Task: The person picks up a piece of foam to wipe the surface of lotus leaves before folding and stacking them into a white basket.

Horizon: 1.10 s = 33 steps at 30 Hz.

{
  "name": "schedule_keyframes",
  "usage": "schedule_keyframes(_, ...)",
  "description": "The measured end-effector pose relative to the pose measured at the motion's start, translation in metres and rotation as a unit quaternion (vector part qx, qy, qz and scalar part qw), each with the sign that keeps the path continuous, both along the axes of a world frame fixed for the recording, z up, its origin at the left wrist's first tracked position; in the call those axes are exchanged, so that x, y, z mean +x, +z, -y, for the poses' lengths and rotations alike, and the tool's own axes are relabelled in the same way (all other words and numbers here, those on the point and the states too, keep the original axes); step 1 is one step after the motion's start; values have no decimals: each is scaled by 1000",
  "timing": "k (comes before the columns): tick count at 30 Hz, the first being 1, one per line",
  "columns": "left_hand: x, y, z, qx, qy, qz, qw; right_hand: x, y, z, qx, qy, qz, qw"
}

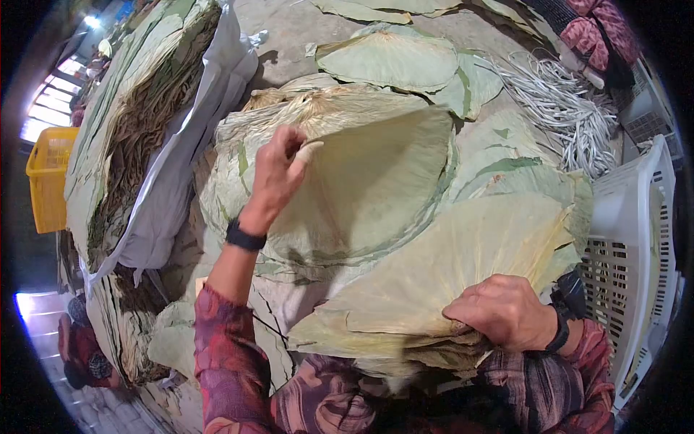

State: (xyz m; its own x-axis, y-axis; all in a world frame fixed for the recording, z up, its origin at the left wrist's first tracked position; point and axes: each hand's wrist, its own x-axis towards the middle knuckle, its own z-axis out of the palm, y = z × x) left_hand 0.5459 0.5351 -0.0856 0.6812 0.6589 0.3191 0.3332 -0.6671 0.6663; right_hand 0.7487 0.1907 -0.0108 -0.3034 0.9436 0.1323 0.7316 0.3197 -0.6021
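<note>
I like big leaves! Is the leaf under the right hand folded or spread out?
Folded. The leaf under the right hand is a half-round fan, with layered edges stacked beneath the palm.

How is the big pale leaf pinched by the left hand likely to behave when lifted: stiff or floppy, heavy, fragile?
The leaf probably keeps its shape: it forms a flat fan where the left hand pinches its edge. It seems light, raised by fingertips. Tears in the pile beneath suggest it cracks easily.

The left grip is raised ahead on an outstretched arm, its back showing and fingers pinched against the thumb, while the right grip sits low, palm down, fingers curled.
</note>
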Motion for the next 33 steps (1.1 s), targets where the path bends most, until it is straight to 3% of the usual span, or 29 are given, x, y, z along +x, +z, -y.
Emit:
schedule_keyframes(3, -13, 45, 64, -20, -14, 30, 999, -4, 7, 5, -12, -26, -29, 999)
schedule_keyframes(5, -23, 77, 113, 11, -109, 43, 993, -8, 19, 8, -32, -46, -56, 997)
schedule_keyframes(7, -30, 101, 155, -73, -201, 58, 975, -12, 29, 6, -51, -53, -65, 995)
schedule_keyframes(9, -37, 107, 180, -170, -284, 36, 943, -14, 28, 4, -27, -39, -60, 997)
schedule_keyframes(13, -28, 72, 206, -168, -270, 49, 947, -15, 16, -2, 13, -3, 12, 1000)
schedule_keyframes(15, -27, 68, 209, -237, -212, 37, 948, -16, 5, -2, 22, -2, -35, 999)
schedule_keyframes(17, -28, 67, 209, -220, -219, 13, 950, -20, 2, -5, 114, -66, -24, 991)
schedule_keyframes(21, -26, 68, 204, -266, -269, 12, 926, -19, 5, -22, 219, -86, 60, 970)
schedule_keyframes(23, -22, 74, 195, -352, -360, 35, 863, -15, 4, -15, 58, -7, 32, 998)
schedule_keyframes(26, -16, 79, 147, -372, -418, -40, 828, -8, 6, -13, 1, 19, 35, 999)
schedule_keyframes(28, -13, 29, 98, -403, -242, 72, 880, -4, 7, -15, -9, 29, 36, 999)
schedule_keyframes(29, -1, 23, 69, -264, -97, -11, 960, -3, 7, -16, -20, 39, 35, 998)
schedule_keyframes(30, -2, -22, 26, -102, -38, -29, 994, -4, 7, -16, -18, 39, 37, 998)
schedule_keyframes(33, 9, -72, -40, 206, 44, -55, 976, -12, 6, -15, 2, 22, 9, 1000)
